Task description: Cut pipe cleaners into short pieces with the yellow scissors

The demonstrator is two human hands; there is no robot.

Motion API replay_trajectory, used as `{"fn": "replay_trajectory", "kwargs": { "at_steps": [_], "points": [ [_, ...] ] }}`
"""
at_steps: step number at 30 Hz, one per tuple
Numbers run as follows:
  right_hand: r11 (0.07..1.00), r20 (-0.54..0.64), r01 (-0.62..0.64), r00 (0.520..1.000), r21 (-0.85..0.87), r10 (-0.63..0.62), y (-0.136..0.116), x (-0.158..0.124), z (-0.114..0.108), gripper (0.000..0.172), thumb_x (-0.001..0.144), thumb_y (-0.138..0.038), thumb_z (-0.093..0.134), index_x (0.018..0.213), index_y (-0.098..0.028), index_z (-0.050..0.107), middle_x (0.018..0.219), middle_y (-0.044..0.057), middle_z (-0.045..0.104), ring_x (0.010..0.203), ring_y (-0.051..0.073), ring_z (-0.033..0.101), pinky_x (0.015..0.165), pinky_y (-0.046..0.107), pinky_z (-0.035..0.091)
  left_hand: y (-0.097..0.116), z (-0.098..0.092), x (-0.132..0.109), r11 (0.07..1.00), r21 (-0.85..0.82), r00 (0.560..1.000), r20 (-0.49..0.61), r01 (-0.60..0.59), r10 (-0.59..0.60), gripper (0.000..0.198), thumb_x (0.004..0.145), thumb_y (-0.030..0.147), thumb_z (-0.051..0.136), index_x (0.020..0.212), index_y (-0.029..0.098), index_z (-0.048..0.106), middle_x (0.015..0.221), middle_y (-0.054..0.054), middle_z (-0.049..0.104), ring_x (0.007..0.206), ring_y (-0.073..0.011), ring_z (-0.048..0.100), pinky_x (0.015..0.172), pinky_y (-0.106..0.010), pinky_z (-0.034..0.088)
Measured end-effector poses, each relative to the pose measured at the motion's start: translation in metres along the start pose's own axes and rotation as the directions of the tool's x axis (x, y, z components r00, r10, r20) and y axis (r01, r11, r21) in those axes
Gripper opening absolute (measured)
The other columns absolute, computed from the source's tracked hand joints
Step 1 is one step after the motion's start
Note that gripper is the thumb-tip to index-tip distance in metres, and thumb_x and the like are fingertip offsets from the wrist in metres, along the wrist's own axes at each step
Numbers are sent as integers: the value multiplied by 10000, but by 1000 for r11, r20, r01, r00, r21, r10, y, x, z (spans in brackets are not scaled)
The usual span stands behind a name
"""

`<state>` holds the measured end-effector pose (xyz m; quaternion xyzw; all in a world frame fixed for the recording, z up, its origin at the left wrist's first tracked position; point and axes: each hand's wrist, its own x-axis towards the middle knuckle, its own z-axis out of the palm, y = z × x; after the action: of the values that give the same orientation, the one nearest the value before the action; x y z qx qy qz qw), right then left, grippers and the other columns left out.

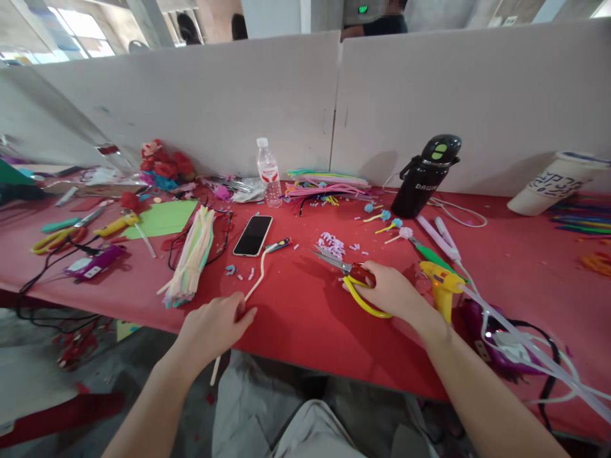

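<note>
Two white panels (229, 95) stand along the far edge of the red surface (296, 324) in the head view, with a person's dark sleeve (386, 27) visible beyond them and a grey floor (28, 356) below at left. Against the panels are a clear plastic bottle (270, 178) with a white cap, a black flask (420, 184) with its lid on, and, farther right, a pale paper cup (548, 187); what the flask and cup hold cannot be seen. A phone (253, 236) lies between a bundle of pale stems (193, 257) and a small pile of lilac pieces (330, 245). Near the front edge, the left hand (219, 324) has its grip closed around one cream stem (261, 275), which extends above and below the fingers. The right hand (386, 289) has its grip around the handles of scissors (363, 302), blades beside the lilac pieces. A yellow glue gun (443, 283) is just right of that hand.
</note>
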<state>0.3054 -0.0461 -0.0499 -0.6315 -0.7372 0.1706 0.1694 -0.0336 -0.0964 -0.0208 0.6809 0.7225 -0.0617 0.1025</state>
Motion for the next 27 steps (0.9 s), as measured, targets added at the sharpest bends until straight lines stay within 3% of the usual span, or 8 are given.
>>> {"fn": "replay_trajectory", "kwargs": {
  "at_steps": [4, 9, 14, 27],
  "points": [
    [1000, -1, 9, 1000, 3, -9, 2, 1, 3, 354, 771, -564, 619, 833, -216, 614, 705, 57, 664, 668, 218, 632, 556, 263, 328, -12, 4, 3, 997, -79, 999, -48, 6, -10, 225, 882, 443, 405, 889, 235, 492, 866, -24, 675, 799, -202, 638, 567, -256, 290],
    [1000, 0, 13, 1000, 9, -13, 6, 2, 6, 357, 767, -569, 617, 815, -216, 603, 696, 55, 659, 657, 216, 624, 547, 265, 307, -18, 5, 10, 996, -62, 996, -42, 70, -73, 278, 873, 504, 407, 898, 239, 486, 871, -24, 678, 823, -217, 645, 577, -260, 307],
    [1000, 19, 21, 1000, -13, -20, 6, 2, 7, 402, 775, -617, 580, 802, -215, 576, 705, 51, 656, 631, 202, 604, 531, 266, 278, -12, 11, 17, 996, -49, 997, -19, 79, -80, 275, 897, 466, 363, 855, 234, 504, 843, -42, 674, 830, -232, 646, 574, -269, 301],
    [999, 28, 15, 1000, -31, -14, 5, 3, 6, 412, 783, -629, 566, 802, -218, 574, 698, 46, 654, 641, 200, 608, 544, 264, 314, 9, 12, 46, 995, -83, 988, -139, 53, -64, 356, 903, 551, 336, 914, 258, 537, 909, -42, 696, 875, -280, 649, 581, -284, 296]
  ]
}}
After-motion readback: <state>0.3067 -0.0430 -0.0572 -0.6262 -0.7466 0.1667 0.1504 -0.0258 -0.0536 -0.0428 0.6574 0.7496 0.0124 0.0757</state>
